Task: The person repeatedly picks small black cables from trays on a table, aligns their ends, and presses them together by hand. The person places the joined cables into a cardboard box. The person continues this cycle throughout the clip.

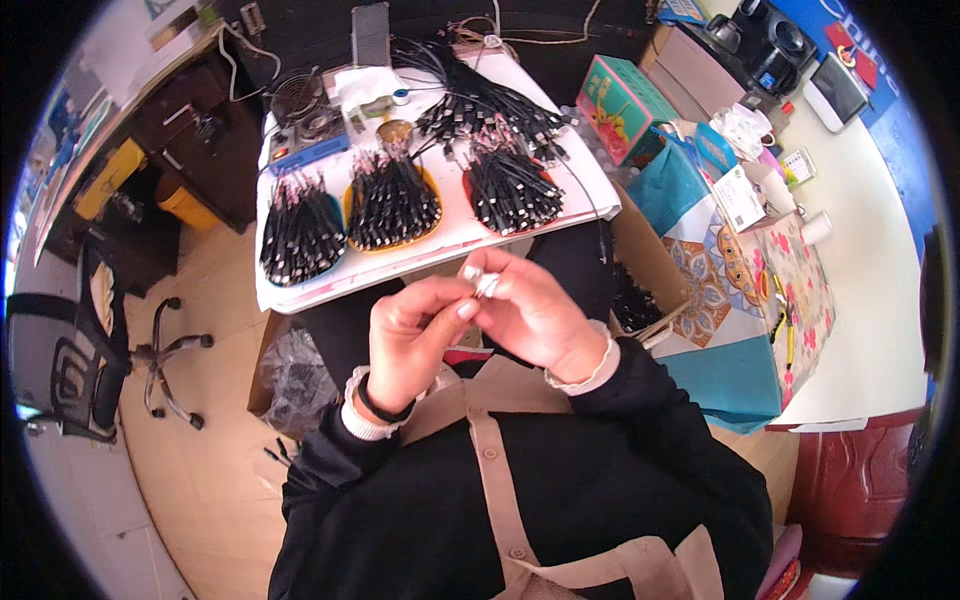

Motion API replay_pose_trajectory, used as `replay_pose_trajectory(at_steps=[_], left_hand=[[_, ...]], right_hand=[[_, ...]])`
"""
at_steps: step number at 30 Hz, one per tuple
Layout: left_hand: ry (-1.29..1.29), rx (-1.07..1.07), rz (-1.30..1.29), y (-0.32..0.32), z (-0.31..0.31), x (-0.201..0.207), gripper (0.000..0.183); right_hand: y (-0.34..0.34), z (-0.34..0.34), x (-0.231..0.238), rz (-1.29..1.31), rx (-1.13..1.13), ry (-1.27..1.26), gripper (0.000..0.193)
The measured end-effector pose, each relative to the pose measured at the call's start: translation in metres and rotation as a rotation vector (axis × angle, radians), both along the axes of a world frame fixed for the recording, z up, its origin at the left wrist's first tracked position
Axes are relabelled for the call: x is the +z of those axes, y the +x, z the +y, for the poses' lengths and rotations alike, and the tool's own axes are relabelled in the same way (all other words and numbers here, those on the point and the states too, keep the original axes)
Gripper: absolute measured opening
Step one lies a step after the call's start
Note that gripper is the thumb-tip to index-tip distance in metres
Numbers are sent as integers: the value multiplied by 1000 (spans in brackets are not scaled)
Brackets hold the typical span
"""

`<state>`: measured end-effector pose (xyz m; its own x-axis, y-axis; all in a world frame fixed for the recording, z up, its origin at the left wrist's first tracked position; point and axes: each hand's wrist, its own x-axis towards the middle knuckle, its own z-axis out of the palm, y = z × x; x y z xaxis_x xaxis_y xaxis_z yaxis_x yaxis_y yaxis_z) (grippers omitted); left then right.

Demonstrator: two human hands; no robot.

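Observation:
Above my lap, my left hand [420,325] and my right hand [545,312] meet with fingertips pinched together. Between them shows a small white piece [487,284], too small and blurred to name; whether it is held or wrapped on a finger I cannot tell. Just beyond, on a white table [450,250], short black cables stand in three bundles: a left bundle [300,232], a middle bundle [393,198] in a yellow tray, and a right bundle [512,187] in a red tray. Behind them lies a loose heap of longer black cables [480,100].
A blue-fronted device [310,155] sits at the table's back left. To the right are an open cardboard box [655,322], a green-and-pink carton [628,105] and yellow-handled pliers [789,335]. A crumpled plastic bag [300,375] lies left of my lap, near an office chair [60,350].

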<state>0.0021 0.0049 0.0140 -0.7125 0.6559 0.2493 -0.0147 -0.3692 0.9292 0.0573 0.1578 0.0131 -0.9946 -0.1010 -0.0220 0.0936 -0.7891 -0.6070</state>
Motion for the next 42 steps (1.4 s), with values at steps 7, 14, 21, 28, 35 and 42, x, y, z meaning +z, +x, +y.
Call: replay_pose_trajectory(at_steps=[7,14,21,28,35,42], left_hand=[[-1,-26,-168,-20,17,-19,9],[46,3,-331,-37,22,-31,9],[56,30,-384,-44,16,-40,10],[75,7,-405,-43,12,-44,9],[128,56,-468,-46,11,-40,10],[327,107,-522,-43,34,-15,13]], right_hand=[[-42,75,-8,156,-442,1005,17],[-124,159,-3,142,-560,1908,12],[-131,107,0,20,-463,2251,24],[-128,70,-13,19,-404,2489,24],[-114,71,7,79,-653,2231,17],[-34,20,29,26,-551,1438,10]])
